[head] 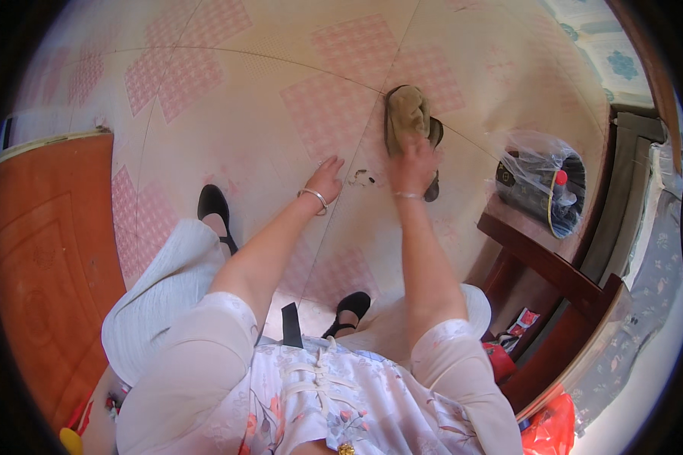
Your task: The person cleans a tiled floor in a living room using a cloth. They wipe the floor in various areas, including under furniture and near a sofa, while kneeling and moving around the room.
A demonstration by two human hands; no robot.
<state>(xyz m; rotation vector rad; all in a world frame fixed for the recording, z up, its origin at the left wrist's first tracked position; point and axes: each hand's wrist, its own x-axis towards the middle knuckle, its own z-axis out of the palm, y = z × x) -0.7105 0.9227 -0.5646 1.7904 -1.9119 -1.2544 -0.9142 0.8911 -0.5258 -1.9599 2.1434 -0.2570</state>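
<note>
My right hand [414, 168], blurred, is over the near end of an olive-brown soft item [408, 111] on the tiled floor. Dark, sole-like edges [436, 132] show beside and under it, so it looks like footwear or a cloth lying on footwear. Whether my fingers grip it or only rest on it is unclear. To the left, my left hand [325, 181] hovers above the floor, holding nothing, its fingers stretched forward. A silver bangle [314, 199] circles that wrist. Small dark marks [366, 177] on the floor lie between the two hands.
A patterned bin [526, 185] with a clear plastic liner and a red-capped bottle [561, 181] stands at right. Below it is a dark red wooden furniture piece [538, 259]. An orange-brown wooden panel [51, 267] borders the left. My black shoes [213, 202] rest on the floor tiles [233, 125].
</note>
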